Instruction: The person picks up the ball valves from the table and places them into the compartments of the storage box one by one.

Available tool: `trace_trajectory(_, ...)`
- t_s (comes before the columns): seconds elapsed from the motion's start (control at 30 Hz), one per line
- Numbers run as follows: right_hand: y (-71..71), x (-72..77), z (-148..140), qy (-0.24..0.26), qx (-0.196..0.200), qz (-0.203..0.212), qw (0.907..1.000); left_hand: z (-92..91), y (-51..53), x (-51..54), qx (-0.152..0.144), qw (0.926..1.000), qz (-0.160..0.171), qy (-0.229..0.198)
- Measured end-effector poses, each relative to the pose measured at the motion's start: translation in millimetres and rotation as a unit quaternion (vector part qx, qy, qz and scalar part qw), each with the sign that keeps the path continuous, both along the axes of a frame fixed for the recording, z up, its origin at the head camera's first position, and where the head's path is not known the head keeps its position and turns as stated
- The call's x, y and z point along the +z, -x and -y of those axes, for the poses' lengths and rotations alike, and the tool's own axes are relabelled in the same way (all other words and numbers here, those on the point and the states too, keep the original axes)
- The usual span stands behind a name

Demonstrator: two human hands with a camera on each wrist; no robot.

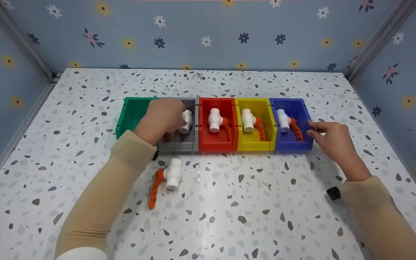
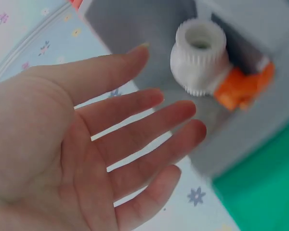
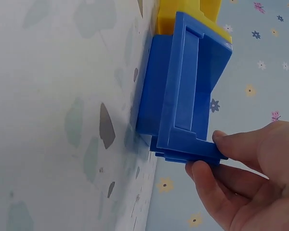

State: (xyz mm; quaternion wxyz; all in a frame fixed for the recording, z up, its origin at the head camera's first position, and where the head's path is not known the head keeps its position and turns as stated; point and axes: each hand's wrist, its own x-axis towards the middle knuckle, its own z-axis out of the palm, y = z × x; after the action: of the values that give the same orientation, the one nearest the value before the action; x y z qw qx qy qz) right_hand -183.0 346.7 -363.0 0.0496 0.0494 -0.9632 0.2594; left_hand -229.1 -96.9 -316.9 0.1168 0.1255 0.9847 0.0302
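Observation:
My left hand (image 1: 164, 115) is over the grey bin (image 1: 182, 145), its fingers spread and holding nothing in the left wrist view. Just beyond the fingertips, a white ball valve (image 2: 200, 60) with an orange handle (image 2: 238, 89) lies inside that bin. At the right end of the row, my right hand (image 1: 333, 139) pinches the side wall of the blue bin (image 3: 183, 91) between thumb and fingers. A ball valve (image 1: 284, 120) lies in the blue bin. Another ball valve (image 1: 173, 175) rests on the table in front of the grey bin.
The red bin (image 1: 218, 146) and yellow bin (image 1: 255, 146) each hold a ball valve. A green bin (image 1: 135, 108) ends the row at left, partly behind my left hand. Flower-patterned walls (image 1: 208, 29) enclose the speckled table (image 1: 251, 216).

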Motion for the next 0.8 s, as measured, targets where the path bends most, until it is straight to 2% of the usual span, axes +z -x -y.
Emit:
trace_trajectory(0.1,1.1,1.9,-2.7,0.01,-0.001,0.018,0.9998,8.7,-6.6,4.1,0.002,0.9997,-0.002,-0.025)
trace_trajectory(0.2,1.8,2.9,-4.6,0.016,-0.006,0.036,0.9992,16.9,-14.5,6.8,-0.01,0.9987,-0.014,-0.047)
trace_trajectory(0.4,4.4,4.1,-5.5,0.019,-0.017,0.051,0.9984,28.1,-29.5,11.1,-0.023,0.9967,-0.036,-0.068)
trace_trajectory(0.53,4.1,2.9,-5.4,0.019,-0.019,0.047,0.9985,31.3,-40.5,8.4,-0.032,0.9944,-0.045,-0.09)
trace_trajectory(0.8,4.5,3.5,-5.8,0.022,-0.027,0.066,0.9972,32.1,-66.2,-1.4,-0.088,0.9879,-0.045,-0.12)
